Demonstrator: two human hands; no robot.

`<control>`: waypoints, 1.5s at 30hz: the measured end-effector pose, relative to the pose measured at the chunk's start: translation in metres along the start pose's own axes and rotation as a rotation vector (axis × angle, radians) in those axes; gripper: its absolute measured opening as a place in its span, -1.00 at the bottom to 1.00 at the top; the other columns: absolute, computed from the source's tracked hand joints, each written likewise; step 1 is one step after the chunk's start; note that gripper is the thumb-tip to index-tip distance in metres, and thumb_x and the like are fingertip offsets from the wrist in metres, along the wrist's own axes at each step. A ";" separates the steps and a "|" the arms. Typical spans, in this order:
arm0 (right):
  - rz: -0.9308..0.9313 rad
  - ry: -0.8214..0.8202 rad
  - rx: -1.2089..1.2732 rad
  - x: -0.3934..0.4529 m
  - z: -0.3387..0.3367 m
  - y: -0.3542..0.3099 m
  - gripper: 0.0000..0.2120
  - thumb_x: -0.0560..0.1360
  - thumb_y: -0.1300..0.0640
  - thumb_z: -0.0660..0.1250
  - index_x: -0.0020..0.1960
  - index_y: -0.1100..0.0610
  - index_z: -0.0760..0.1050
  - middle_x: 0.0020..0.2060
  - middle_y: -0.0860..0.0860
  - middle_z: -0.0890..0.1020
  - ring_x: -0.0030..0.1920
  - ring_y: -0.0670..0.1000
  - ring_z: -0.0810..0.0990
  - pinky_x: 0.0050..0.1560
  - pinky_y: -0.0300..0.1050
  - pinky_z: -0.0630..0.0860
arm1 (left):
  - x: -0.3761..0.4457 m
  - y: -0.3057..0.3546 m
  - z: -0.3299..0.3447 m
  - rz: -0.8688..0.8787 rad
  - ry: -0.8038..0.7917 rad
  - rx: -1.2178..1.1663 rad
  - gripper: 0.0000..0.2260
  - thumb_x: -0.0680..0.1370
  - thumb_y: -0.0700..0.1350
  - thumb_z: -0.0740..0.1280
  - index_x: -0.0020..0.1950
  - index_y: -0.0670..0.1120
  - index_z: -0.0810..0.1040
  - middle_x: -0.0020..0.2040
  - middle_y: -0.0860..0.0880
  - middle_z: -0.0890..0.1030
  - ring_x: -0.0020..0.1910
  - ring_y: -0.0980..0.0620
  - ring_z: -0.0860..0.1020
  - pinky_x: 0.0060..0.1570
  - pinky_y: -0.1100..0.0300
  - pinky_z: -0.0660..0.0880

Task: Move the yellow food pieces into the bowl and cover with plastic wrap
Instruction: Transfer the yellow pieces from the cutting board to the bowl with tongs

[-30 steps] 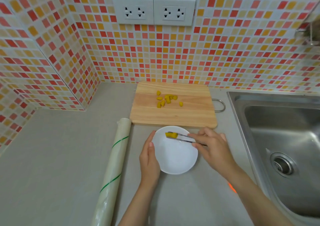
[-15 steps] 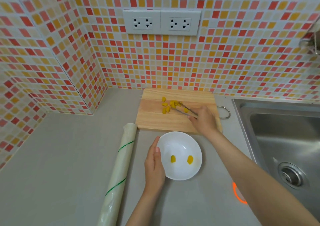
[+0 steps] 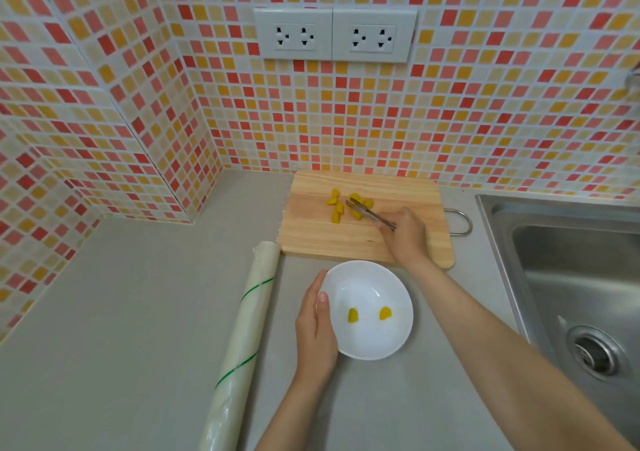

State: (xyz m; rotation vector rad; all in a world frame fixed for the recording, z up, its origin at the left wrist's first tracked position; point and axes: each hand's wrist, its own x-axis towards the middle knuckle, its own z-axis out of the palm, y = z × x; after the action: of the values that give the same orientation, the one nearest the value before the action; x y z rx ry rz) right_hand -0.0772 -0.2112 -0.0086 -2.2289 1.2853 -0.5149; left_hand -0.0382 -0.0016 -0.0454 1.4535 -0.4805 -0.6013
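Head view, angled down, fairly near.

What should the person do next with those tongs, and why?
Probably close the metal tongs in the right hand on one yellow food piece and carry it to the white round bowl, which holds only two; several remain on the wooden cutting board.

prob. home kitchen: steel sink (image 3: 568, 277), mosaic tile wall (image 3: 450, 121), counter (image 3: 138, 312).

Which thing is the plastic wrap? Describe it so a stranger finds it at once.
Start at the wooden cutting board by the tiled wall. From its near left corner a long pale roll runs toward the camera, left of the white bowl. Only it is tube-shaped, with thin green stripes.
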 end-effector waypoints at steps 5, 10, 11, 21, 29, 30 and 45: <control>-0.105 0.049 0.150 -0.048 -0.024 0.000 -0.73 0.49 0.21 0.33 0.17 0.09 0.58 -0.27 0.11 0.46 -0.21 0.06 0.46 -0.23 -0.21 0.26 | -0.001 0.000 0.000 -0.001 -0.001 -0.006 -0.74 0.64 -0.06 0.11 0.26 0.19 0.43 0.29 0.25 0.48 0.27 0.35 0.42 0.16 0.49 0.37; -0.148 0.020 0.184 -0.108 -0.046 0.008 -0.74 0.46 0.24 0.37 0.13 0.11 0.61 -0.26 0.04 0.47 -0.26 -0.04 0.49 -0.21 -0.38 0.35 | 0.000 0.000 0.000 -0.002 0.001 -0.025 -0.73 0.64 -0.07 0.11 0.24 0.23 0.44 0.25 0.32 0.48 0.25 0.41 0.42 0.11 0.53 0.36; -0.154 -0.010 0.146 -0.117 -0.049 0.012 -0.74 0.45 0.22 0.38 0.14 0.09 0.61 -0.24 0.05 0.48 -0.24 -0.01 0.51 -0.15 -0.29 0.38 | -0.001 0.000 0.000 -0.002 0.000 -0.028 -0.73 0.64 -0.07 0.11 0.24 0.23 0.43 0.25 0.33 0.48 0.25 0.41 0.42 0.09 0.54 0.36; -0.030 -0.032 0.056 -0.082 -0.062 0.019 -0.65 0.41 0.09 0.42 0.20 0.01 0.56 -0.18 -0.05 0.44 -0.11 0.01 0.48 0.13 0.06 0.41 | -0.002 0.001 0.000 -0.013 -0.011 -0.032 -0.74 0.64 -0.05 0.10 0.23 0.26 0.42 0.22 0.38 0.47 0.24 0.44 0.41 0.07 0.56 0.35; 0.151 0.020 -0.085 -0.005 -0.017 0.025 -0.65 0.46 0.06 0.35 0.24 0.06 0.53 0.09 0.19 0.54 0.15 0.22 0.50 0.15 0.01 0.40 | -0.003 0.001 0.000 -0.025 -0.012 -0.018 -0.73 0.64 -0.06 0.10 0.26 0.23 0.43 0.28 0.31 0.48 0.29 0.34 0.41 0.15 0.49 0.38; 0.145 0.014 -0.095 0.001 -0.013 0.024 -0.67 0.46 0.05 0.34 0.22 0.04 0.54 0.07 0.19 0.55 0.13 0.22 0.51 0.13 0.02 0.39 | -0.003 0.001 0.000 -0.026 -0.010 -0.018 -0.73 0.64 -0.05 0.10 0.26 0.23 0.44 0.28 0.30 0.48 0.28 0.33 0.42 0.16 0.48 0.38; -0.005 0.029 -0.061 0.013 -0.021 0.010 -0.76 0.52 0.10 0.28 0.15 0.03 0.59 -0.07 0.18 0.58 0.01 0.20 0.53 0.08 0.05 0.36 | 0.000 0.003 0.001 -0.024 -0.009 -0.025 -0.72 0.64 -0.09 0.10 0.28 0.17 0.42 0.30 0.23 0.49 0.27 0.33 0.43 0.15 0.48 0.39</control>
State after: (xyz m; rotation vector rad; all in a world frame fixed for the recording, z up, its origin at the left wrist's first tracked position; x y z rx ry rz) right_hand -0.0894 -0.2318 0.0029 -2.2826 1.3269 -0.5185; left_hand -0.0386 -0.0026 -0.0428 1.4354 -0.4617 -0.6304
